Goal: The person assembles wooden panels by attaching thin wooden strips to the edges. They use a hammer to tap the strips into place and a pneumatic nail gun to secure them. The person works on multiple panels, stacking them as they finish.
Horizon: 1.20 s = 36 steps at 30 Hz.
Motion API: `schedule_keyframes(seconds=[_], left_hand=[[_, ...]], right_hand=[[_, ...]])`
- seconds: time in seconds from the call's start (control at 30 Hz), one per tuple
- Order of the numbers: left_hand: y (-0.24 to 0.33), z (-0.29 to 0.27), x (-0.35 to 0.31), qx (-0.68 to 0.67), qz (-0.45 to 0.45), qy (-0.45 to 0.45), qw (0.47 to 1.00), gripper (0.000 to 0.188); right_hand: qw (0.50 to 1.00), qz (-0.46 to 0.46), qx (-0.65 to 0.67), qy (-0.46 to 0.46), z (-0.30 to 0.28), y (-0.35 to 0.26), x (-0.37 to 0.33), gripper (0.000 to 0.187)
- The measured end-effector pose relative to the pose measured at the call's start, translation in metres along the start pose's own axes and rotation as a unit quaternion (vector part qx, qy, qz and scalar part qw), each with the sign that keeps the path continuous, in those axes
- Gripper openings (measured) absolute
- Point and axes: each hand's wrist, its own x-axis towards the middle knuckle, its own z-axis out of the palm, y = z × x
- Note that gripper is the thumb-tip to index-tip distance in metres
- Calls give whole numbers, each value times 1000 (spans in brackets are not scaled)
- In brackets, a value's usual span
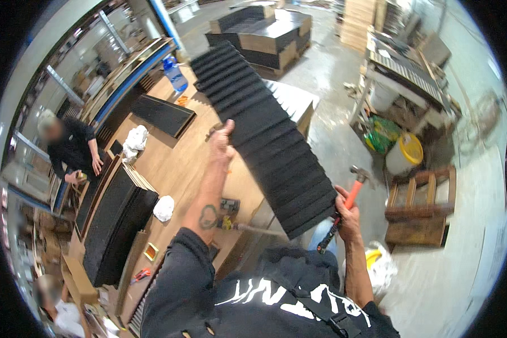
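A long black ribbed panel point(267, 138) is held up at a slant in front of me, its far end over the workbench. My left hand point(222, 139) is closed on its left long edge, thumb on the ribbed face. At the near right corner, my right hand point(348, 217) is closed around a claw hammer point(352, 193) with an orange and black handle, head upward. The fingers of that hand also meet the panel's edge. Below my left forearm, a yellow and black power drill point(228, 221) lies by the bench edge, partly covered by the arm.
On the wooden workbench point(169, 141) are a flat black panel point(163, 115), stacked black boards point(118, 219), white crumpled bundles point(134, 141) and a blue bottle point(175, 76). A co-worker point(73, 143) stands across it. To the right are a yellow-rimmed bucket point(405, 152) and wooden frame point(422, 194).
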Motion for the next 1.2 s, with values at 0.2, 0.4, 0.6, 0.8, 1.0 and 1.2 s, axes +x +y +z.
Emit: schedule_keyframes(seconds=[0.2, 0.4, 0.6, 0.8, 1.0, 1.2], left_hand=[[-118, -20, 146, -61, 12, 153, 986, 28], [-130, 18, 248, -90, 11, 232, 968, 33], [-77, 5, 283, 483, -117, 330, 802, 57], [-114, 4, 192, 494, -30, 400, 772, 81], [-160, 18, 257, 280, 68, 383, 878, 98], [-156, 22, 259, 156, 131, 328, 922, 100]], right_hand=[[997, -6, -72, -29, -53, -49, 187, 37], [985, 16, -130, -116, -44, -92, 379, 43], [975, 38, -119, -183, -16, -91, 490, 42], [955, 86, -250, -134, -59, -85, 485, 42], [930, -6, -247, -272, -58, -53, 503, 55], [900, -39, -353, -252, -41, -61, 494, 50]])
